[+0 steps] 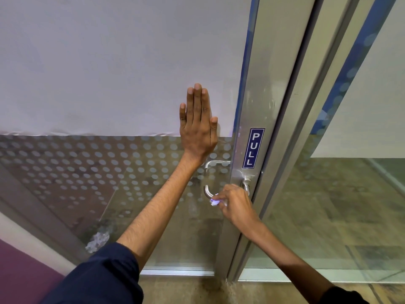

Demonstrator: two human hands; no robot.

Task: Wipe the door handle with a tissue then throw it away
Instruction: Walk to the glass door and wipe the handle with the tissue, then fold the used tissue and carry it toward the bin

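The right hand (pixel 235 205) has its grip closed around a small wad of white tissue (pixel 214 201), only a bit of which peeks out past the fingertips. The tissue is pressed against the lower curved end of the metal door handle (pixel 207 191), which is mounted on the aluminium door frame (pixel 247 119) just below a blue PULL sticker (pixel 253 148). The right forearm reaches up from the lower right, wrist bent slightly down. The left hand (pixel 198 126) lies flat and open against the glass door (pixel 109 163), fingers together and pointing up, holding nothing; its arm is extended straight, with a dark blue sleeve (pixel 105 277) pushed above the elbow.
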